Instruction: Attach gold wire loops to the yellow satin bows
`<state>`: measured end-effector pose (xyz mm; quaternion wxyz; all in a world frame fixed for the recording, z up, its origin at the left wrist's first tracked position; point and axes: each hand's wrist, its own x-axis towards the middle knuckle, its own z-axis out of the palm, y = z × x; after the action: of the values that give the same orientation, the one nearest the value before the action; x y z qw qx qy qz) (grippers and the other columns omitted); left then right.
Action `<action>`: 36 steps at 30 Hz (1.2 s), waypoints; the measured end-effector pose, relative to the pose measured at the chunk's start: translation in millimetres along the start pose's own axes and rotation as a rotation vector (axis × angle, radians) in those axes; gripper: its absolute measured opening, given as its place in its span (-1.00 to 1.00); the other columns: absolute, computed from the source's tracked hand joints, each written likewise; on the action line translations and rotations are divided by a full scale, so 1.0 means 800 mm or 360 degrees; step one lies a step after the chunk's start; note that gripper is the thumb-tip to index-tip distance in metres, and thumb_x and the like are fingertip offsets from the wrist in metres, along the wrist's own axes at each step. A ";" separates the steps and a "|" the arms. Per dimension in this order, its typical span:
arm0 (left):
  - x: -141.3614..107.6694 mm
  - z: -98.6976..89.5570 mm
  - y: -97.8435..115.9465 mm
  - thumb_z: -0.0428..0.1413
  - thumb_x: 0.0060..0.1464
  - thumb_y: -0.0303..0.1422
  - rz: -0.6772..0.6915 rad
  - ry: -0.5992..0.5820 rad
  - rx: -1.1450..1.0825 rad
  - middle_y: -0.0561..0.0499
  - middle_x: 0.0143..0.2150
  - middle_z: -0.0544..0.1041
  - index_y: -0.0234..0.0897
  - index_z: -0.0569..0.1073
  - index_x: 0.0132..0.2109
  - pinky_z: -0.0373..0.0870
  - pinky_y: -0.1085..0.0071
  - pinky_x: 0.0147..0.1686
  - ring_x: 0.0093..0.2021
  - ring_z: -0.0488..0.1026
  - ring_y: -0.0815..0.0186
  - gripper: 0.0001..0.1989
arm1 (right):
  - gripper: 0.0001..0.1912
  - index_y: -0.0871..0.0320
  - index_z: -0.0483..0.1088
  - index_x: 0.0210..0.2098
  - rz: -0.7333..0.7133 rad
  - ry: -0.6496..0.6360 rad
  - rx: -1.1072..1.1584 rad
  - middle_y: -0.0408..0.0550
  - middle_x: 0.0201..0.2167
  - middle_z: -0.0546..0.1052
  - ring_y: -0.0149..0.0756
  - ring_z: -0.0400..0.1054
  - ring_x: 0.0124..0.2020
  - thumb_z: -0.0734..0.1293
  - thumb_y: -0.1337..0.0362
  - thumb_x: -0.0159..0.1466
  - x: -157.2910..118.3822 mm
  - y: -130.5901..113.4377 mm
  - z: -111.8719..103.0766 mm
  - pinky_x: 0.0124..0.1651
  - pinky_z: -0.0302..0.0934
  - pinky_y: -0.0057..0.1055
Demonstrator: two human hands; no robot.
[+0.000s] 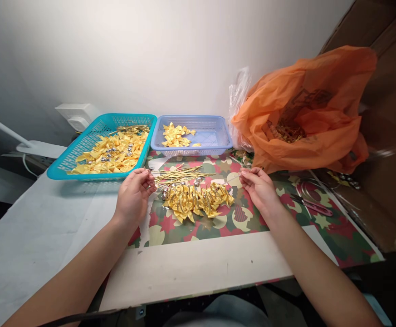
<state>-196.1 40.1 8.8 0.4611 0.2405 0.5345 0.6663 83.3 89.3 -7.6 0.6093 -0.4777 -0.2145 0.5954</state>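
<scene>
A row of yellow ribbon bows with gold wire loops and small silver bells spans the space between my hands, over the patterned sheet. At its right end a thin, pale string runs to my right hand, whose thumb and fingers are pinched on it. On the opposite side my left hand is closed in a pinch by the row's left end; what sits between its fingertips is too small to make out. Just behind the bows lies a loose bunch of gold twist ties.
A teal basket holds bows, bells and gold ties at the left. Behind, a blue-lilac basket contains more bows. An orange plastic bag stands open at the right, near pink-handled snips. The table's front edge is close to me.
</scene>
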 end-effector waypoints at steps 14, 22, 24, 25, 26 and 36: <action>-0.001 0.000 0.000 0.25 -0.20 -0.35 -0.0048 -0.0028 0.0018 0.13 -0.50 0.32 -0.25 0.37 -0.44 0.32 0.58 -0.51 -0.48 0.29 0.46 -0.81 | -0.55 0.12 0.24 -0.56 -0.0019 -0.0036 -0.0051 -0.26 -0.52 0.56 -0.51 0.43 -0.50 0.59 0.44 -0.24 0.001 0.000 -0.002 -0.43 0.34 -0.60; -0.001 0.001 -0.001 0.25 -0.20 -0.34 -0.0041 -0.0036 0.0024 0.13 -0.50 0.32 -0.24 0.37 -0.44 0.31 0.58 -0.51 -0.49 0.28 0.46 -0.81 | -0.57 0.12 0.25 -0.58 -0.0017 -0.0005 -0.0041 -0.25 -0.51 0.57 -0.50 0.43 -0.51 0.58 0.45 -0.27 0.001 0.000 -0.001 -0.44 0.33 -0.58; -0.001 0.001 -0.001 0.25 -0.19 -0.34 -0.0041 -0.0041 0.0022 0.13 -0.49 0.32 -0.25 0.37 -0.44 0.30 0.58 -0.51 -0.49 0.28 0.46 -0.81 | -0.57 0.13 0.26 -0.59 -0.0012 0.0002 -0.0031 -0.25 -0.52 0.57 -0.50 0.42 -0.51 0.57 0.46 -0.28 0.001 0.000 -0.001 -0.43 0.33 -0.59; -0.001 0.001 -0.001 0.24 -0.18 -0.34 -0.0042 -0.0042 0.0024 0.13 -0.49 0.32 -0.25 0.37 -0.44 0.30 0.58 -0.51 -0.48 0.28 0.45 -0.82 | -0.57 0.12 0.26 -0.58 -0.0014 0.0001 -0.0032 -0.25 -0.52 0.57 -0.50 0.42 -0.51 0.57 0.45 -0.28 0.001 0.000 -0.001 -0.43 0.33 -0.59; -0.001 0.000 -0.001 0.24 -0.18 -0.34 -0.0044 -0.0044 0.0029 0.12 -0.49 0.31 -0.25 0.37 -0.43 0.30 0.57 -0.50 -0.48 0.27 0.45 -0.82 | -0.58 0.12 0.26 -0.58 -0.0017 -0.0002 -0.0036 -0.25 -0.52 0.57 -0.50 0.42 -0.51 0.57 0.45 -0.27 0.001 0.000 -0.001 -0.44 0.33 -0.58; -0.003 0.000 -0.006 0.07 -0.01 -0.31 0.0281 -0.0396 0.0107 0.03 -0.57 0.35 -0.20 0.28 -0.58 0.29 0.43 -0.38 -0.43 0.29 0.31 -0.77 | -0.55 0.12 0.24 -0.55 -0.0021 -0.0045 -0.0073 -0.23 -0.50 0.56 -0.50 0.43 -0.50 0.59 0.43 -0.23 0.002 0.001 -0.003 -0.41 0.33 -0.57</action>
<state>-193.8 38.0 4.9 0.4552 0.3824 0.4721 0.6510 85.1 90.2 -9.9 0.5990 -0.4818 -0.2397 0.5930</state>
